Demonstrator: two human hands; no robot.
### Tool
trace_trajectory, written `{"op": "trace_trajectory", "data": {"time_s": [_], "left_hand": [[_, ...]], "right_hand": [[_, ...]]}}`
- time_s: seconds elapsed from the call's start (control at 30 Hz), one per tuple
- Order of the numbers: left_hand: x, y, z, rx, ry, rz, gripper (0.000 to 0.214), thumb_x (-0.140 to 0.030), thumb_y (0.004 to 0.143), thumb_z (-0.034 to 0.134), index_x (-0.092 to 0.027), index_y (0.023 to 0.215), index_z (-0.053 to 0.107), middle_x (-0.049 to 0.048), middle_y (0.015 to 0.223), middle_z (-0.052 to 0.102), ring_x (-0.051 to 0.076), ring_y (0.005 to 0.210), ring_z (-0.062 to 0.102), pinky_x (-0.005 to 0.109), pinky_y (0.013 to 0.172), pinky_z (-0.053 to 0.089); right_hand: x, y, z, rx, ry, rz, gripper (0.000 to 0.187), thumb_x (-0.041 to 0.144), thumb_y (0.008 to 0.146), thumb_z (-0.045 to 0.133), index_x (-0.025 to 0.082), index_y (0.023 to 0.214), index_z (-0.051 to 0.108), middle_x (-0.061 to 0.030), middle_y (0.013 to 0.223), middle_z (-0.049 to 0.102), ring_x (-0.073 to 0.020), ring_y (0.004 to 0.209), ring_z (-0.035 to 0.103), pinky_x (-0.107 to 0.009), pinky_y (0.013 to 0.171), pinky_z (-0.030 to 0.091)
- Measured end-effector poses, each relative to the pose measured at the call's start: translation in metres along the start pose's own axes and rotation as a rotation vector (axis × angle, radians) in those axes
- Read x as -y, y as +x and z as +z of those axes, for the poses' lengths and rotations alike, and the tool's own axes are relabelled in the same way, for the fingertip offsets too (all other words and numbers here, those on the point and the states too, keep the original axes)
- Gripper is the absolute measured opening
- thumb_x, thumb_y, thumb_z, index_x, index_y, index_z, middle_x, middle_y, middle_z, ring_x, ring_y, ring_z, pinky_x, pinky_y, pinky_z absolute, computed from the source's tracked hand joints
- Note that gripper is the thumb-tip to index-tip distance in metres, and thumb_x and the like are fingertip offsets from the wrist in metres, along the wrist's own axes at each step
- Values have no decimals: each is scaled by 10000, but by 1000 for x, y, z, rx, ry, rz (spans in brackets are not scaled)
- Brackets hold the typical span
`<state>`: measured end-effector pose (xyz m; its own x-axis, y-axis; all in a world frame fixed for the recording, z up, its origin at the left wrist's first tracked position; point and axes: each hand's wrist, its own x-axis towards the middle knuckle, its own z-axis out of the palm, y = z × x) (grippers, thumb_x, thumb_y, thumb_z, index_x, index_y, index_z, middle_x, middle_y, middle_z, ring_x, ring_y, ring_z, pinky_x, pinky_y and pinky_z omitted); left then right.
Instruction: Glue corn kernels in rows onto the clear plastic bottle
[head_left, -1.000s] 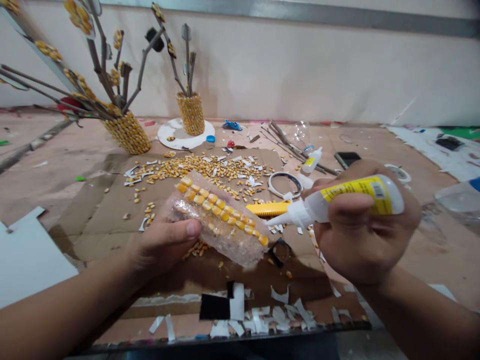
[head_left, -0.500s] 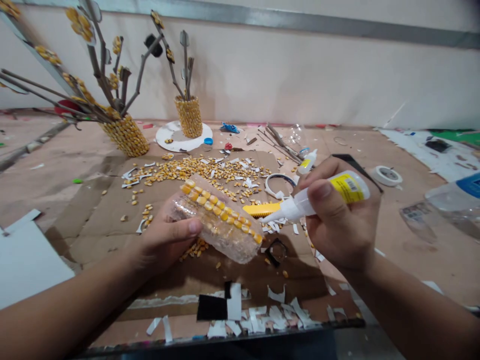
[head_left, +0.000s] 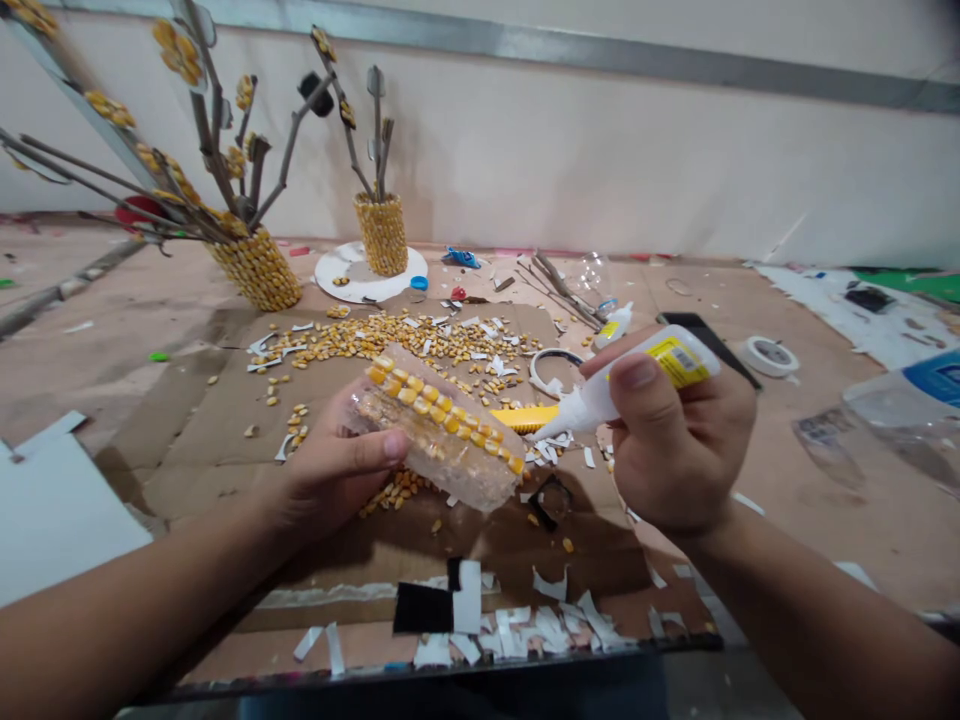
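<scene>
My left hand point(head_left: 349, 450) grips a clear plastic cylinder point(head_left: 465, 475), thumb on its near side, tilted down to the right. Two rows of yellow corn kernels point(head_left: 450, 412) are stuck along its upper face. In my right hand point(head_left: 667, 430) is a white glue bottle point(head_left: 600, 395) with a yellow label. Its nozzle points left and down, close to the cylinder's right end; whether they touch I cannot tell. Behind them lies a yellow-handled cutter point(head_left: 517, 420), partly hidden. Loose corn kernels point(head_left: 360, 338) are heaped on the cardboard point(head_left: 202, 430) beyond.
Two kernel-covered pots point(head_left: 259, 272) with twigs stand at the back left, one on a white disc point(head_left: 326, 268). A second glue bottle point(head_left: 615, 325), a tape roll point(head_left: 771, 356) and a dark phone-like slab point(head_left: 712, 345) lie rightward. White scraps point(head_left: 551, 635) litter the front edge.
My right hand with the glue bottle has shifted slightly left, and the bottle is tilted a little more steeply. The cylinder has risen slightly in my left hand. The view has moved a little.
</scene>
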<state>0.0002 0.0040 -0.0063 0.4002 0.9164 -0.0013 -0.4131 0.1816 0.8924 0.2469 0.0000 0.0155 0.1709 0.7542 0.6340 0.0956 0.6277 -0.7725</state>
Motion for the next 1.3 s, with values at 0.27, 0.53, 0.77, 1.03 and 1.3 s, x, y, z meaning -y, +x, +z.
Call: {"op": "trace_trajectory", "data": {"time_s": [0.27,0.53,0.77,1.03,1.3], "left_hand": [[0,1,-1,-22,26,-84,605,-412,651,977,-193,1164,744,116,1077,813,377,1095,776,446,878,662],[-1,-1,0,-31,46,-70,535,-406,638,991,-213,1094,791,85,1028,808,321,1017,782,365,808,648],[0,-1,2,-44,29,-81,583,-392,617,995,-180,1107,763,110,1078,813,327,1021,779,360,803,642],[1,0,0,-58,45,-74,624,-398,590,1004,-178,1123,766,123,1115,808,325,1006,780,402,843,666],[2,-1,-4,-31,59,-46,621,-383,605,971,-172,1145,748,138,1174,778,320,1036,753,408,884,636]], "right_hand": [[-2,-4,3,-16,29,31,334,530,954,797,222,827,783,-4,666,669,-122,502,553,-284,421,421],[-3,-10,-1,-23,-145,-67,349,484,972,786,252,730,687,16,621,567,-141,535,507,-312,469,412],[2,-8,-3,7,-173,-88,403,494,972,788,214,711,666,27,624,572,-111,528,511,-290,475,411],[-2,-5,-2,38,-144,-83,400,512,1014,725,241,723,675,16,581,555,-145,528,519,-319,480,404],[-1,-3,-1,17,-123,-111,345,527,1015,719,250,811,742,-11,680,677,-154,580,603,-323,511,460]]}}
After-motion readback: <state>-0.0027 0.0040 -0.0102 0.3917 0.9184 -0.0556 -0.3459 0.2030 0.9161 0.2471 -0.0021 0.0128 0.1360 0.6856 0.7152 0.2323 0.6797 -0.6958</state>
